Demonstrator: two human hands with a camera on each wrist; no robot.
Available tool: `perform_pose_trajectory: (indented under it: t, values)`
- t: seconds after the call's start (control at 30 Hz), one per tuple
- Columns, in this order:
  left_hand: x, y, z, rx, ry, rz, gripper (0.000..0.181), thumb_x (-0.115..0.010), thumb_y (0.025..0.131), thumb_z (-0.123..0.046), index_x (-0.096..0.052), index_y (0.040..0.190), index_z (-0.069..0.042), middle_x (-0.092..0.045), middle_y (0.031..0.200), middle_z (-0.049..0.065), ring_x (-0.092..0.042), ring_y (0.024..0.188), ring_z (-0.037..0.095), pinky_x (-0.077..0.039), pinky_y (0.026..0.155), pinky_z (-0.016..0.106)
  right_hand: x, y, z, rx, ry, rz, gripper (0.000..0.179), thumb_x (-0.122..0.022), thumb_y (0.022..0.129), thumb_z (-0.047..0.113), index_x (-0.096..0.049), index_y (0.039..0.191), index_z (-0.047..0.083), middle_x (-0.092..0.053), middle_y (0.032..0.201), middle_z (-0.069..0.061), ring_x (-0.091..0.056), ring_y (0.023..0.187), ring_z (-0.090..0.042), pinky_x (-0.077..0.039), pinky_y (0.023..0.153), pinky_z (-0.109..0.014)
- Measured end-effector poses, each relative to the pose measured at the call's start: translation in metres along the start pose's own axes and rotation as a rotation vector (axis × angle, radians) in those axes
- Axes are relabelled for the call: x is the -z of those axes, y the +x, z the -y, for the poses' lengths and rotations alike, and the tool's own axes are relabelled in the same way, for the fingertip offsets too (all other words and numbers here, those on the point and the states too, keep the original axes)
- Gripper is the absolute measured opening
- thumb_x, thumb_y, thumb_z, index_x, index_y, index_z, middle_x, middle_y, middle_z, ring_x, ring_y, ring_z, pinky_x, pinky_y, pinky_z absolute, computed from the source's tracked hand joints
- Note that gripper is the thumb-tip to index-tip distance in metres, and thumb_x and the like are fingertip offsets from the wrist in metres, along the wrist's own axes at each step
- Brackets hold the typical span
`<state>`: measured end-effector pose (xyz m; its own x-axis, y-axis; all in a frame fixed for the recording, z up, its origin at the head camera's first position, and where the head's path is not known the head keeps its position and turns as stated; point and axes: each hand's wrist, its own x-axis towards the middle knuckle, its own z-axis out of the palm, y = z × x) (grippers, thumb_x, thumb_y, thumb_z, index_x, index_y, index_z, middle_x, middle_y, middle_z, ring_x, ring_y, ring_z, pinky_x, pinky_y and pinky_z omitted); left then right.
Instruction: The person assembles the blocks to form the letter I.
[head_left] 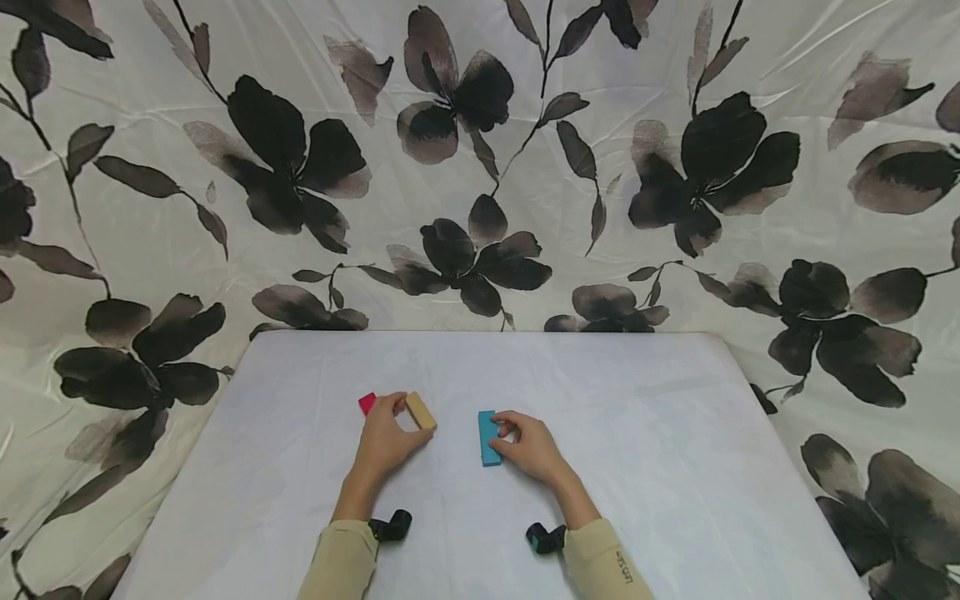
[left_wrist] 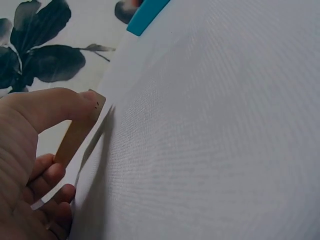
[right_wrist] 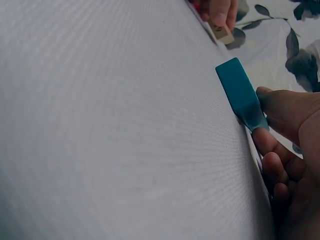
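My left hand (head_left: 387, 442) pinches a plain wooden block (head_left: 421, 411) between thumb and fingertips, and the block stands at a slant. In the left wrist view, the thumb presses near the upper end of this wooden block (left_wrist: 79, 131), where small dark marks show. Just beyond the left hand lies a red block (head_left: 367, 403), partly hidden by the fingers. To the right, my right hand (head_left: 531, 446) holds a long blue block (head_left: 489, 439) by its right side. The right wrist view shows the thumb and a finger at the near end of the blue block (right_wrist: 240, 92).
A white cloth covers the table (head_left: 637, 400). Behind it hangs a pale curtain (head_left: 585, 275) with dark flower prints. A black wrist camera (head_left: 392, 527) sits at the left wrist, and another black camera (head_left: 545, 538) at the right.
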<state>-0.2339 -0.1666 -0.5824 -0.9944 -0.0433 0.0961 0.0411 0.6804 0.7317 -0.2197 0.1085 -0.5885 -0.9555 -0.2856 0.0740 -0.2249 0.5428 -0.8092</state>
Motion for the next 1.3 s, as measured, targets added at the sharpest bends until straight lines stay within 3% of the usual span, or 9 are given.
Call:
perform_pose_trajectory:
  t: [0.53,0.83,1.3]
  values:
    - [-0.006,-0.011,-0.009,0.007,0.018,0.054,0.082,-0.088,0.067,-0.034,-0.052,0.133,-0.002,-0.057,0.121,0.01,-0.054,0.112,0.026,-0.044,0.098,0.047,0.0,-0.001,0.001,0.0,-0.001,-0.004,0.035,-0.075,0.086,0.023,-0.066,0.119,0.014,-0.061,0.086,0.01,-0.05,0.062,-0.009,-0.043,0.054,-0.024]
    - [-0.005,-0.021,-0.018,-0.046,0.001,0.083,0.081,-0.09,0.064,-0.033,-0.055,0.13,-0.002,-0.058,0.118,0.009,-0.055,0.11,0.025,-0.044,0.098,0.045,0.0,0.0,0.003,-0.006,-0.008,-0.003,0.035,-0.075,0.086,0.023,-0.066,0.119,0.014,-0.06,0.087,0.009,-0.049,0.062,-0.009,-0.042,0.054,-0.024]
    - [-0.012,-0.043,-0.026,-0.071,0.02,0.123,0.08,-0.091,0.064,-0.035,-0.057,0.13,-0.006,-0.06,0.116,0.004,-0.055,0.11,0.021,-0.043,0.1,0.044,-0.002,0.0,0.004,-0.017,-0.017,-0.022,0.035,-0.074,0.087,0.024,-0.066,0.119,0.014,-0.059,0.085,0.01,-0.049,0.061,-0.01,-0.041,0.053,-0.024]
